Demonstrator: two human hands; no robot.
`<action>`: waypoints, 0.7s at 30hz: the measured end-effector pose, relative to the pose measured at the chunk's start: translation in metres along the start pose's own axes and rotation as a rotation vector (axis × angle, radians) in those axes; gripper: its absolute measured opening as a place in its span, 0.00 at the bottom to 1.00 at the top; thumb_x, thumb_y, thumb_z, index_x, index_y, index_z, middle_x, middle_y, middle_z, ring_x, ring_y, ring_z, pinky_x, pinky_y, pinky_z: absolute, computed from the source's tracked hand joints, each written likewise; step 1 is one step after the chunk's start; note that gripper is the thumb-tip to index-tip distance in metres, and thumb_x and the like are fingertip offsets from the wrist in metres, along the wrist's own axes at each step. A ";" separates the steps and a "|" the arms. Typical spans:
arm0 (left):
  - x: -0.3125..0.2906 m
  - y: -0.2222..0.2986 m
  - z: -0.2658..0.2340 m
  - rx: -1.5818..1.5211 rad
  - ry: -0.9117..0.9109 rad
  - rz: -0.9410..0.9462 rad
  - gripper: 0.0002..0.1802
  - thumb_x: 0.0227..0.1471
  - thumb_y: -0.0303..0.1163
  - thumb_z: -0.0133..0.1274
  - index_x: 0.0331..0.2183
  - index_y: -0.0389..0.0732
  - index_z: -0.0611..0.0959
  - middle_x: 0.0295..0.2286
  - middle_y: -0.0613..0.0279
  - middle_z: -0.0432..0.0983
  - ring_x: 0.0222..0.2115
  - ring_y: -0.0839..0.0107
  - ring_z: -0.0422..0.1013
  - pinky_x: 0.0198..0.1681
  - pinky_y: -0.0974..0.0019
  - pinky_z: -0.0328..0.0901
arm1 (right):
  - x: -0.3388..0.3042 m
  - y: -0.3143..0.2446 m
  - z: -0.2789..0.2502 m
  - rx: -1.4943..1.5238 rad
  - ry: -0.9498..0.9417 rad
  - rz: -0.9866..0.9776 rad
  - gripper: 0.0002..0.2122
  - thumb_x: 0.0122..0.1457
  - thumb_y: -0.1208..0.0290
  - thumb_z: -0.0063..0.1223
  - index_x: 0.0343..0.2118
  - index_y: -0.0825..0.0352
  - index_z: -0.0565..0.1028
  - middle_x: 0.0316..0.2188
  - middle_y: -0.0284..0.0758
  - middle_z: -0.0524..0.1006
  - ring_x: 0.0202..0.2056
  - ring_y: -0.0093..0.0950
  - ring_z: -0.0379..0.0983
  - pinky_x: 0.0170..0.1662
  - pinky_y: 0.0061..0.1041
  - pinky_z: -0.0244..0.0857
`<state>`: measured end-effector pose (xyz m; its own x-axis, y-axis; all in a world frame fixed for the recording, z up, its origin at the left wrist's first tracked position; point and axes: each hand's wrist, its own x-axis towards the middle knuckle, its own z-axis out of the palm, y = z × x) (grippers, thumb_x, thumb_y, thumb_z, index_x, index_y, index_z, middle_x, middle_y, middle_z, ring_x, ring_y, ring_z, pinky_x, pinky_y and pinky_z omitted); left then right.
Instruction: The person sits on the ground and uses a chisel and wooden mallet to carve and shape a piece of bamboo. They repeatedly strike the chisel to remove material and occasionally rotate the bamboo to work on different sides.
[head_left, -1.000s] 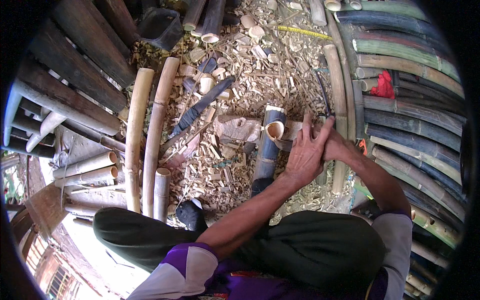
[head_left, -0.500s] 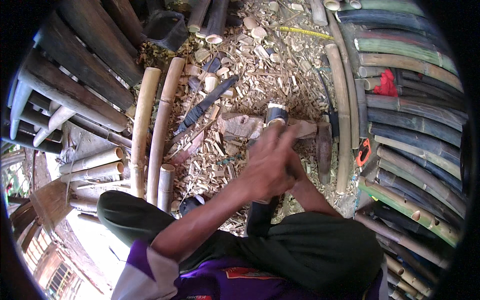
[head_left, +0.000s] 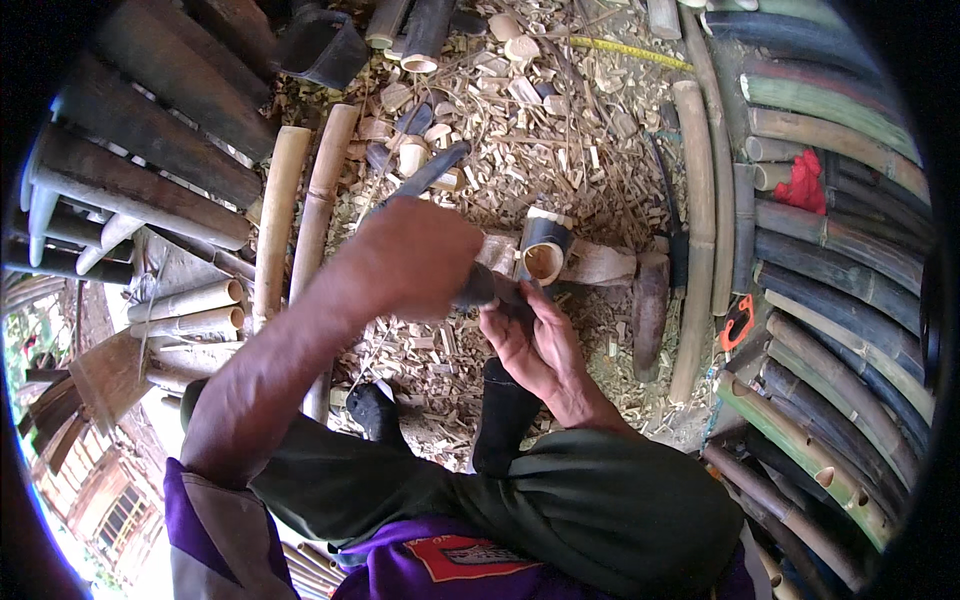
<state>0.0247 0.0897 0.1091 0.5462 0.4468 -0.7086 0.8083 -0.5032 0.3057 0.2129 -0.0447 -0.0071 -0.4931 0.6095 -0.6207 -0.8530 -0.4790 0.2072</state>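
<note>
My left hand (head_left: 415, 258) is closed, back of the hand up, over a dark, round-ended piece (head_left: 474, 288) whose far part the hand hides. Just right of it, my right hand (head_left: 540, 350) is turned palm-up, its thumb and fingers around a dark, narrow piece (head_left: 512, 300). Whether both hands grip one object, I cannot tell. Beyond the right fingertips a short dark bamboo tube (head_left: 543, 262) rests at a wooden block (head_left: 600, 262), its round pale opening facing me. A large knife (head_left: 437, 168) lies on the chips, partly hidden behind my left hand.
Wood chips (head_left: 560, 150) cover the ground. Upright bamboo poles (head_left: 280, 215) stand left, a long one (head_left: 694, 240) right. Stacked bamboo (head_left: 840, 240) fills the right side, with a red cloth (head_left: 801, 184) and an orange-handled tool (head_left: 737, 322). A yellow tape measure (head_left: 630, 52) and black bucket (head_left: 325, 50) lie far off.
My hands, overlapping before, are now side by side. The left hand has swung left, partly covering the knife. The bamboo tube's opening now shows clearly.
</note>
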 end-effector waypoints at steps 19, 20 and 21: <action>-0.014 0.116 0.196 -1.371 0.273 -0.410 0.29 0.43 0.39 0.71 0.43 0.32 0.80 0.33 0.49 0.82 0.33 0.62 0.78 0.41 0.57 0.72 | -0.006 -0.036 0.013 -1.224 0.399 0.156 0.12 0.65 0.64 0.45 0.34 0.67 0.75 0.27 0.37 0.79 0.20 0.26 0.73 0.20 0.26 0.70; -0.013 0.102 0.210 -1.406 0.253 -0.452 0.31 0.39 0.45 0.74 0.41 0.35 0.83 0.30 0.51 0.82 0.30 0.61 0.79 0.39 0.56 0.72 | 0.003 -0.032 0.016 -1.177 0.374 0.151 0.11 0.65 0.64 0.46 0.35 0.67 0.75 0.27 0.37 0.79 0.20 0.27 0.74 0.21 0.28 0.72; -0.010 0.084 0.228 -1.360 0.336 -0.493 0.26 0.38 0.41 0.74 0.37 0.35 0.85 0.27 0.52 0.82 0.29 0.63 0.79 0.38 0.57 0.72 | 0.010 -0.029 0.020 -1.131 0.345 0.149 0.11 0.66 0.64 0.47 0.36 0.68 0.75 0.28 0.38 0.79 0.21 0.28 0.75 0.23 0.29 0.73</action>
<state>0.0370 -0.1252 -0.0035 0.0330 0.6039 -0.7964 0.3997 0.7224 0.5643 0.2292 -0.0122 -0.0047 -0.3544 0.3816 -0.8537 -0.0715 -0.9213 -0.3822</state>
